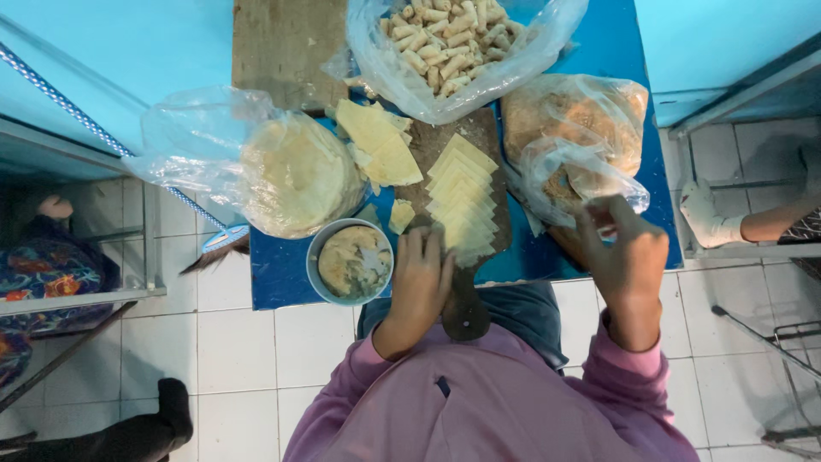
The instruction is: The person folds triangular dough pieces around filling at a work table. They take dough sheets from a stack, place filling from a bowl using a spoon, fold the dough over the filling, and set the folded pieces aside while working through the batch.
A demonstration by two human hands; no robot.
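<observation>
- Far left, 9 o'clock: someone else sits there, patterned cloth (pixel 43 269) in view; a dark foot (pixel 167 411) at 7 o'clock on the white tile floor (pixel 248 359).
- Blue table (pixel 278 278) runs from centre up to 12 o'clock.
- On its left side, 10 o'clock of the hands: clear plastic bag (pixel 184 141) holding a stack of round flat wrappers (pixel 295 175).
- Just right of that, at the table's near edge: metal bowl (pixel 349 261) with pale filling inside.
- Left hand (pixel 421 274) lies flat, fingers loosely extended, on the near end of the wooden cutting board (pixel 466 304). Fingertips touch the row of cut wrapper sheets (pixel 462 201). Not gripping anything.
- Cut sheets overlap in a line from the hand toward 12 o'clock. More loose triangular pieces (pixel 376 141) lie at 11 o'clock of them.
- Top centre, 12 o'clock: open bag of finished rolls (pixel 445 38), beside a bare wooden board (pixel 278 51).
- Right hand (pixel 624 252) at 3 o'clock of the board, fingers curled, pinching the edge of a crumpled plastic bag (pixel 573 171). Brownish contents; can't tell what.
- Far right, 3 o'clock: another person's socked foot (pixel 710 218) on the floor.
</observation>
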